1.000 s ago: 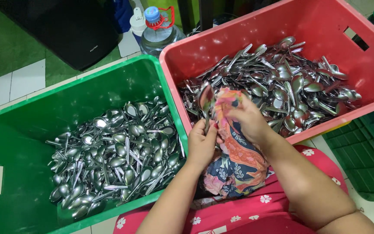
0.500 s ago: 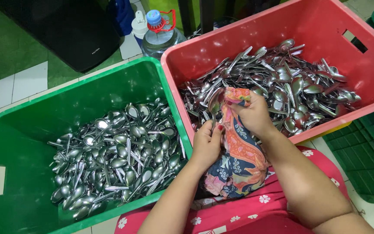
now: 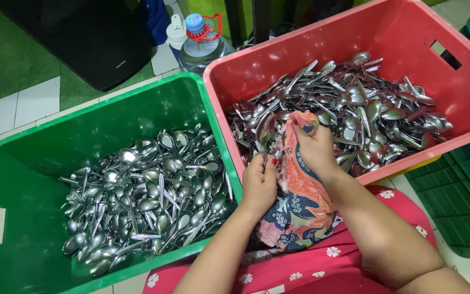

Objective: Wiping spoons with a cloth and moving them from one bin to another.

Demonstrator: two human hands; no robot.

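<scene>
My left hand [image 3: 259, 185] grips a steel spoon [image 3: 265, 133] by its handle, bowl up, above the near wall of the red crate [image 3: 458, 103]. My right hand [image 3: 315, 148] holds a colourful patterned cloth [image 3: 300, 201] bunched at its top beside the spoon's bowl. The cloth hangs down over my lap. The red crate holds a heap of steel spoons [image 3: 354, 109]. The green crate [image 3: 104, 130] on the left holds another heap of spoons [image 3: 148, 201].
A plastic water bottle [image 3: 202, 43] with a blue cap stands behind the crates. A dark bin [image 3: 93, 38] sits on green and white floor tiles at the back left. Dark green crates [image 3: 452, 196] lie at the right. My lap wears pink flowered fabric [image 3: 311, 267].
Both hands have shifted a little along the spoon and cloth; the cloth's top has stayed bunched beside the spoon's bowl.
</scene>
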